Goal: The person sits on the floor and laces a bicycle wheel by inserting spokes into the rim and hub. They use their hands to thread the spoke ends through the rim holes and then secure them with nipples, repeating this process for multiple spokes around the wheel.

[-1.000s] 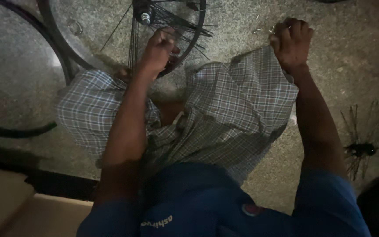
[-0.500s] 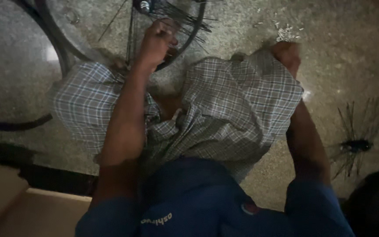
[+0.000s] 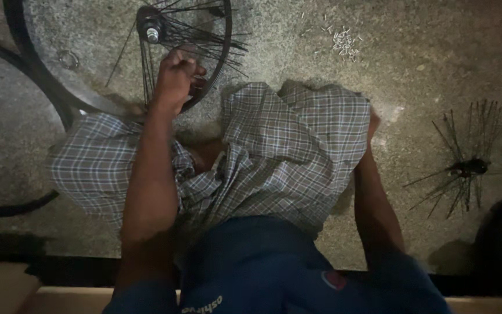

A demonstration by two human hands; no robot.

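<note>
Head view, dim light. Bicycle wheel [image 3: 42, 75] lies flat on the speckled concrete floor [image 3: 413, 87], top left of frame, rim partly cut by the top edge. Hub [image 3: 151, 32] sits near the top, loose black spokes [image 3: 204, 40] fanning out of it to the right. Left hand [image 3: 175, 78] is on the wheel just below the hub, fingers [image 3: 196, 71] curled closed around a spoke or spokes; exact count not readable. Left forearm runs straight down from there to the blue shirt [image 3: 251, 261] at the bottom.

Right hand [image 3: 373, 122] is mostly hidden behind the checked cloth [image 3: 286, 151] over the knees, down near the floor; cannot tell whether its fingers are open or closed, or if they hold anything.

Further out: small pile of pale spoke nipples [image 3: 344, 42] scattered on the floor top centre-right, well apart from both hands. Second hub with spokes [image 3: 466, 168] splayed out lies at the right. Dark tyre arc [image 3: 7, 206] curves off the left edge, beside the wheel.
</note>
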